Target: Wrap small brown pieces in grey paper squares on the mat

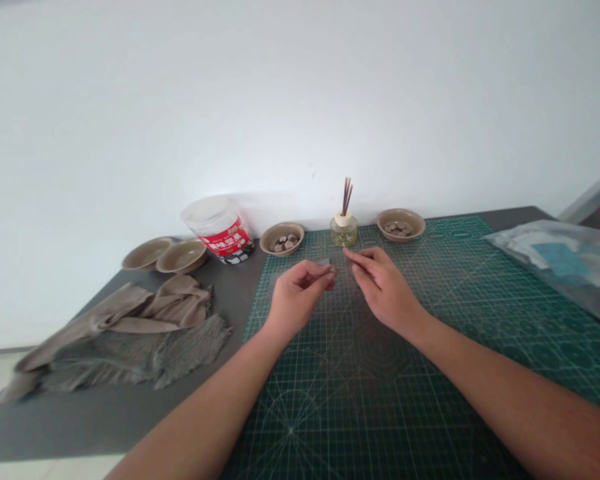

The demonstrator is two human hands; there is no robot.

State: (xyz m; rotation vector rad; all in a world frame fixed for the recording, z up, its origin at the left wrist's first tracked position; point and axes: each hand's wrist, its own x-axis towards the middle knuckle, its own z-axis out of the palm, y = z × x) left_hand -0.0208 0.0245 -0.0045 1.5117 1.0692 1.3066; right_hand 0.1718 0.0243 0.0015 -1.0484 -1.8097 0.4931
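Observation:
Above the green cutting mat [330, 387], my left hand [303, 290] is closed in a pinch near the mat's middle. A small brownish piece [333, 269] shows at its fingertips, and a clear, thin sheet lies by the fingers. My right hand [380, 280] is just to the right, its fingers pressed together and pointing left; what they hold, if anything, is too small to name. Behind the hands stands a reed diffuser [344, 230]. Brown discs lie in a bowl [265, 241] at its left and in another bowl [420, 227] at its right.
Two tan bowls [147, 255] [183, 257] sit at the back left beside a plastic tub with a red label [225, 237]. A crumpled grey-brown cloth [130, 333] lies at the left. A clear bag [560, 253] rests on the right, and a white wall [300, 100] rises behind.

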